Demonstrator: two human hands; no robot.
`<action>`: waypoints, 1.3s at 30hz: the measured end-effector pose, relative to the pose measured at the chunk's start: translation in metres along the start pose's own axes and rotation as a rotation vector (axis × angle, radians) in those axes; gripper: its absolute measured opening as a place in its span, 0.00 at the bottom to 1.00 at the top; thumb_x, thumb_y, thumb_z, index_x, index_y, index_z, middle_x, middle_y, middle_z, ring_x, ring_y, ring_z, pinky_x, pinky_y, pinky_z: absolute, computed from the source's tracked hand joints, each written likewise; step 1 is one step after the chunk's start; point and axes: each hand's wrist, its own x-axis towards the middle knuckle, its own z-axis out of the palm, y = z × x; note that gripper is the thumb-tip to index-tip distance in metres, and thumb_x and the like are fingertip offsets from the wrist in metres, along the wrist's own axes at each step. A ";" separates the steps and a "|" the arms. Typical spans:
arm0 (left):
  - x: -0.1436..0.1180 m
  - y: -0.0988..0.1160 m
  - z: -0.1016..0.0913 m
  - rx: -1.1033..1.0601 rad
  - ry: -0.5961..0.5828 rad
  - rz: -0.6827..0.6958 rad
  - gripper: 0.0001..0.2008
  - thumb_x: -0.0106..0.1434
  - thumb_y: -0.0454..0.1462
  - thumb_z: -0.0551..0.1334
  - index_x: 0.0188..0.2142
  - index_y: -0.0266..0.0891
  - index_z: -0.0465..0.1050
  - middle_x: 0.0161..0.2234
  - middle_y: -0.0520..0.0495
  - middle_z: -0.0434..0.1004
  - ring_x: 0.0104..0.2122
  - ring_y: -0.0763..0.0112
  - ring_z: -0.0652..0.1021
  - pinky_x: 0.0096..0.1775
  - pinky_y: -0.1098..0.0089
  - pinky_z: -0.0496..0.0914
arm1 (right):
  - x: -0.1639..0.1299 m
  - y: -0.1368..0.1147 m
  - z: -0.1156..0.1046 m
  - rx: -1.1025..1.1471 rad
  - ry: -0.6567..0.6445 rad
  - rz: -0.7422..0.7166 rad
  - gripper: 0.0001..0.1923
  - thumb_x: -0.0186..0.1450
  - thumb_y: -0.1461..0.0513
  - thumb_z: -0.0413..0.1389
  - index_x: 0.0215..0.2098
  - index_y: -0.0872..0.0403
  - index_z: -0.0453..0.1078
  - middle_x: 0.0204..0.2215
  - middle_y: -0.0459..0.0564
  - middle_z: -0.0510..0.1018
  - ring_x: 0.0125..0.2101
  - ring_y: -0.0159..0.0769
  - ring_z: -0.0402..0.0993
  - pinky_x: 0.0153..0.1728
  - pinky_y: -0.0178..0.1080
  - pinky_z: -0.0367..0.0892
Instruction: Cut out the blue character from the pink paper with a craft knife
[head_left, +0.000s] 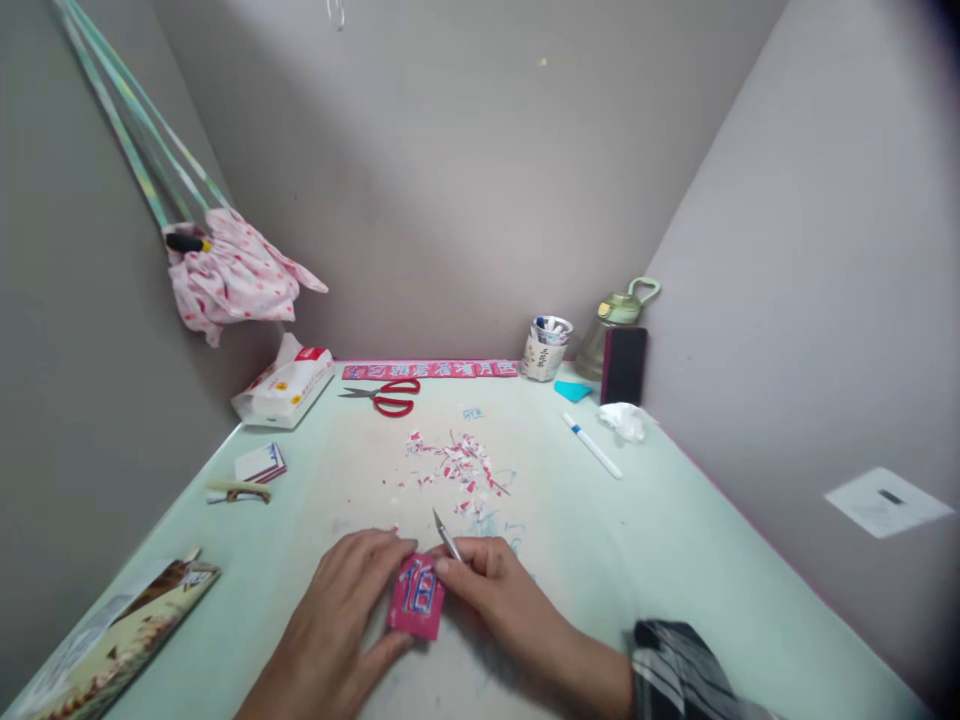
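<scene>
A small pink paper piece (pixel 417 597) with blue-and-white characters is pinned flat near the front edge of the pale green table (pixel 675 560). It is pressed down by the left hand (pixel 341 625), whose fingers are loosely spread, with the fingertips on the paper's upper left corner and the thumb along its lower edge. The right hand (pixel 499 590) is closed around a craft knife (pixel 448 536), gripped pen-fashion; the blade is seen projecting up and away from the fingertips, just above the paper's top edge. The two hands are close together, meeting at the paper. A plaid sleeve (pixel 686 670) is visible on the right forearm.

Just beyond the hands, red, white and blue paper scraps (pixel 454 470) are scattered over the table's middle. Toward the back edge, red-handled scissors (pixel 382 396) are laid before a long pink strip (pixel 431 370). A tissue pack (pixel 285 388) is noted at the back left corner. A white pen (pixel 592 446), a crumpled tissue (pixel 624 420), a paper cup (pixel 546 348), a dark phone (pixel 624 365) and a green bottle (pixel 615 315) are grouped toward the back right corner.
</scene>
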 end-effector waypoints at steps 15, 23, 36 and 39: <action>0.173 -0.073 -0.118 0.281 -0.225 -0.126 0.22 0.65 0.47 0.66 0.55 0.40 0.70 0.56 0.42 0.73 0.53 0.56 0.75 0.54 0.49 0.71 | 0.000 -0.006 0.000 -0.154 0.026 0.041 0.22 0.65 0.48 0.58 0.36 0.61 0.76 0.22 0.48 0.78 0.19 0.25 0.52 0.23 0.32 0.48; 0.238 -0.120 -0.046 0.302 -0.389 -0.305 0.20 0.69 0.45 0.64 0.55 0.38 0.70 0.53 0.43 0.75 0.48 0.60 0.79 0.48 0.54 0.77 | 0.005 -0.004 -0.003 -0.139 -0.005 0.110 0.18 0.62 0.52 0.58 0.36 0.60 0.76 0.22 0.46 0.77 0.19 0.26 0.55 0.25 0.32 0.50; 0.284 -0.144 -0.022 0.482 -0.596 -0.189 0.20 0.69 0.45 0.64 0.56 0.39 0.70 0.54 0.42 0.75 0.49 0.60 0.78 0.48 0.54 0.76 | 0.011 0.004 -0.008 -0.077 0.016 0.250 0.08 0.55 0.64 0.58 0.32 0.58 0.77 0.21 0.40 0.69 0.21 0.25 0.60 0.25 0.30 0.55; 0.288 -0.140 -0.023 0.524 -0.629 -0.166 0.20 0.69 0.45 0.64 0.56 0.39 0.70 0.54 0.43 0.75 0.48 0.60 0.78 0.48 0.54 0.76 | 0.011 0.005 -0.008 -0.080 0.023 0.243 0.09 0.55 0.64 0.57 0.32 0.58 0.78 0.22 0.41 0.71 0.22 0.26 0.62 0.26 0.30 0.57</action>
